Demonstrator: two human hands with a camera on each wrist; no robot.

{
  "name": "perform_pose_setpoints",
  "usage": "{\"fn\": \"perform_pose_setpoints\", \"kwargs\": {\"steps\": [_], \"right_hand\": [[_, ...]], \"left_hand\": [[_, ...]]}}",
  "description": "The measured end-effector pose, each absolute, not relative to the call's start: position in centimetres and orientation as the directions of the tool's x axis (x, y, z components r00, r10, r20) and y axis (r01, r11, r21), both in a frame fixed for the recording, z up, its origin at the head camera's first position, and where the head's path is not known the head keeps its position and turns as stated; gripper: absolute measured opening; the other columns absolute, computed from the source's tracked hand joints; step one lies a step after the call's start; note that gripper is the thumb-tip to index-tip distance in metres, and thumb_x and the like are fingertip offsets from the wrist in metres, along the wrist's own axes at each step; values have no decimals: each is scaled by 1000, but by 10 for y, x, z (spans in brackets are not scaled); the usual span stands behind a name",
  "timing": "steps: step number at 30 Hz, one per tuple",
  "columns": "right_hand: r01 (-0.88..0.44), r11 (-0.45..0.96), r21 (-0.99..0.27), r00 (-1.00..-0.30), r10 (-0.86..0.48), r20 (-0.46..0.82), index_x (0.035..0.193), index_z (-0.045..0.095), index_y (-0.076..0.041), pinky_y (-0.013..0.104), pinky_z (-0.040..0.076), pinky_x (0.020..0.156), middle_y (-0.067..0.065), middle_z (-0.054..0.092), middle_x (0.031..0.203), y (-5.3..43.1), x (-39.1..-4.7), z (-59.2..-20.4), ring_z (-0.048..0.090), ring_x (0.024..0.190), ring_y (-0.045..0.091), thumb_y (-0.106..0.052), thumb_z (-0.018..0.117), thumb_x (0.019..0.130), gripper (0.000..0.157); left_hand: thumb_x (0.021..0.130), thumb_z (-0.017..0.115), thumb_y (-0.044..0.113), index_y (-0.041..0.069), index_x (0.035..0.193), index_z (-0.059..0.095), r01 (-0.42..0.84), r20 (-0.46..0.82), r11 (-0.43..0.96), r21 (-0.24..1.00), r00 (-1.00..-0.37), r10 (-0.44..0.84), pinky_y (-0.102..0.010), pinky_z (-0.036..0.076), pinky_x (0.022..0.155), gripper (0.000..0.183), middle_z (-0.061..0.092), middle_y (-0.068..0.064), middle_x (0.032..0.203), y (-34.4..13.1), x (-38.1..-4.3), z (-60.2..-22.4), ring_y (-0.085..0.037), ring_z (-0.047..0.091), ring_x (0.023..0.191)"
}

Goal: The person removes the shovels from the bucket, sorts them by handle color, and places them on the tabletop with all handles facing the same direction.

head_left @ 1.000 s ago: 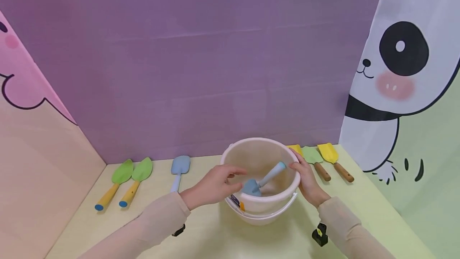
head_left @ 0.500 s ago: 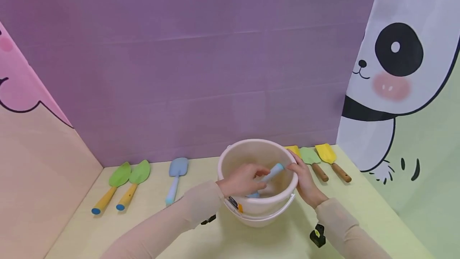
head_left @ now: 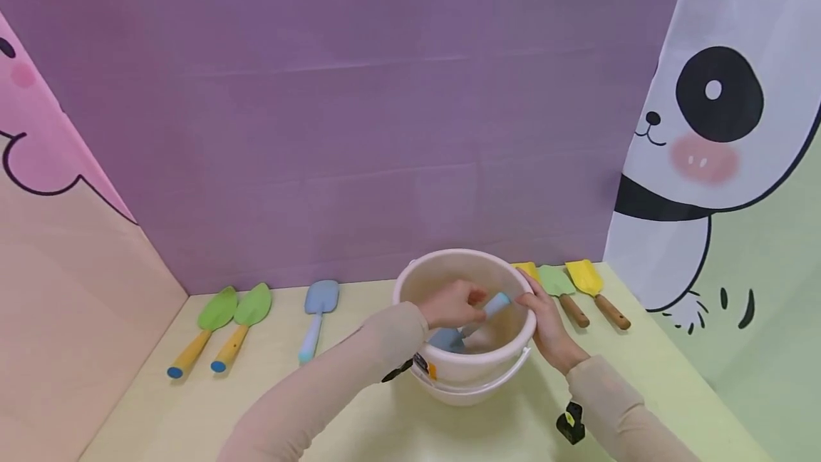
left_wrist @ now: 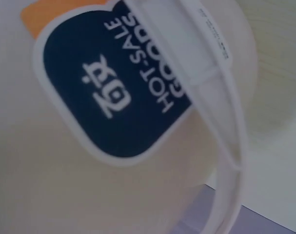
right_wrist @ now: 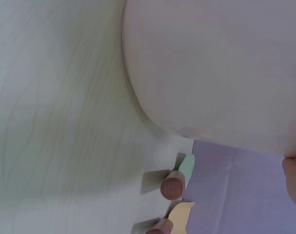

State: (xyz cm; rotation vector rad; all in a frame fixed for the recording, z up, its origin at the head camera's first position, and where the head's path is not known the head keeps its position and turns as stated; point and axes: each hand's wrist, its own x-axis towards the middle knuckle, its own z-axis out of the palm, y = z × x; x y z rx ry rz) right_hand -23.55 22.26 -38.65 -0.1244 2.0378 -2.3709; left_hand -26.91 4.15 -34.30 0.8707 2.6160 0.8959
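A pale pink bucket (head_left: 471, 369) stands on the table, and a blue toy shovel (head_left: 446, 339) leans inside it, handle end up. My left hand (head_left: 454, 304) reaches over the near left rim into the bucket. Its fingers are curled at the shovel's handle and seem to pinch it; the hand hides part of the handle. My right hand (head_left: 545, 319) grips the bucket's right rim, thumb at the inside. In the left wrist view the bucket's dark label (left_wrist: 113, 87) and its bail handle (left_wrist: 226, 117) show close up. The right wrist view shows the bucket wall (right_wrist: 211, 73).
Two green leaf-shaped trowels (head_left: 218, 309) with yellow handles lie at the left. A second blue shovel (head_left: 321, 298) lies left of the bucket. Behind my right hand lie a green trowel (head_left: 556, 280), a yellow trowel (head_left: 585, 276) and a partly hidden yellow one (head_left: 526, 269). A purple wall (head_left: 385, 127) stands behind.
My left hand has moved rightward over the rim into the bucket and onto the blue shovel's handle. My right hand has kept its hold on the rim.
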Motion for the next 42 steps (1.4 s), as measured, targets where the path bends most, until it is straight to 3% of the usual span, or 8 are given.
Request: {"fn": "perform_pose_setpoints", "kwargs": {"steps": [4, 8, 12, 16, 20, 26, 35, 42], "right_hand": [[-40, -159, -986, -997, -57, 49, 147, 15, -8, 44, 21, 108, 12, 19, 150, 223, -237, -388, 23, 131, 25, -3, 32, 86, 64], [-50, -152, -987, -997, -57, 60, 147, 15, -8, 44, 21, 108, 11, 19, 150, 224, -238, -389, 23, 131, 25, -3, 31, 87, 63], [-55, -155, -986, -995, -69, 66, 147, 15, -9, 46, 18, 109, 12, 18, 150, 224, -238, -390, 21, 132, 26, -4, 31, 88, 61], [-53, -164, -985, -995, -70, 65, 147, 16, -8, 47, 17, 110, 12, 17, 150, 223, -237, -390, 20, 133, 28, -3, 31, 87, 62], [-59, -163, -985, -996, -62, 70, 146, 17, -8, 46, 18, 110, 13, 18, 149, 223, -237, -389, 20, 133, 28, -2, 31, 86, 62], [-68, -167, -984, -994, -77, 82, 146, 15, -6, 46, 15, 111, 16, 16, 149, 223, -236, -388, 19, 133, 31, -2, 29, 86, 62], [-57, -158, -986, -994, -82, 71, 147, 15, -9, 48, 16, 110, 14, 15, 150, 223, -235, -388, 19, 133, 31, -4, 30, 88, 61], [-48, -160, -986, -994, -87, 63, 147, 14, -9, 48, 18, 110, 14, 16, 150, 223, -235, -388, 20, 133, 31, -4, 29, 88, 61]], "left_hand": [[79, 66, 16, 7, 115, 62, 479, -28, 642, 599, -789, 614, -27, 44, 91, 37, 64, -6, 113, 46, -274, -348, -17, 58, 105], [79, 66, 16, 6, 123, 56, 518, -23, 669, 534, -781, 624, -29, 41, 97, 46, 60, -9, 123, 51, -274, -352, -18, 55, 113], [80, 65, 14, 9, 138, 39, 551, -64, 671, 495, -747, 661, -29, 38, 100, 64, 53, -7, 131, 52, -272, -356, -17, 50, 116], [79, 63, 10, 8, 142, 31, 570, -107, 641, 514, -699, 707, -26, 36, 100, 70, 49, -7, 134, 53, -271, -359, -15, 47, 118], [81, 59, 4, 3, 137, 38, 585, -111, 584, 563, -647, 754, -24, 34, 102, 60, 50, -9, 134, 55, -272, -360, -17, 45, 123], [81, 55, -5, 5, 123, 56, 595, -100, 489, 638, -565, 819, -25, 40, 98, 42, 60, -7, 122, 55, -274, -360, -20, 52, 119], [85, 54, -5, 4, 120, 59, 570, -120, 431, 699, -501, 857, -17, 43, 90, 36, 64, -6, 116, 57, -270, -358, -13, 59, 107], [86, 54, -3, 6, 122, 58, 584, -163, 434, 686, -458, 874, -14, 41, 90, 37, 63, -5, 117, 56, -271, -360, -8, 58, 107]]}}
